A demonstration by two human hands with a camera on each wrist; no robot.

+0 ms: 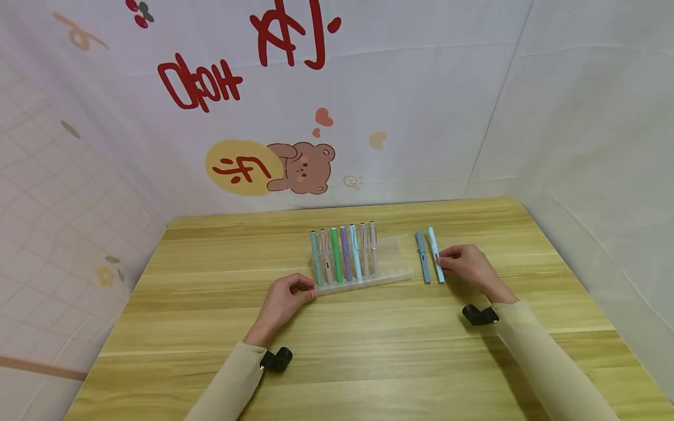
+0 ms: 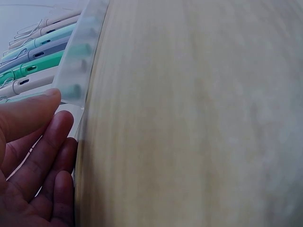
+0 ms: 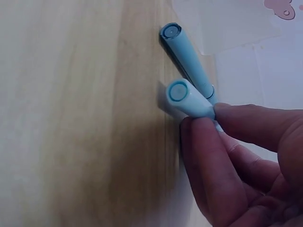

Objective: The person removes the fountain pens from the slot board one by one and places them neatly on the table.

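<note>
A translucent pen rack (image 1: 387, 276) stands mid-table with several capped pens leaning in it, among them a green pen (image 1: 336, 257) and a purple pen (image 1: 346, 257). My left hand (image 1: 284, 298) pinches the rack's left end between thumb and fingers; in the left wrist view the thumb (image 2: 28, 111) lies against the corner beside the nearest pen. Right of the rack, a grey-blue pen (image 1: 423, 260) lies on the table. Beside it, my right hand (image 1: 468, 266) pinches a light blue pen (image 1: 433, 242) near its lower end, seen close in the right wrist view.
The wooden table (image 1: 337, 351) meets a white printed wall cloth (image 1: 421, 88) at the back, with more cloth along both sides. A black wrist camera (image 1: 276, 359) sits on the left sleeve, another camera (image 1: 479, 314) on the right.
</note>
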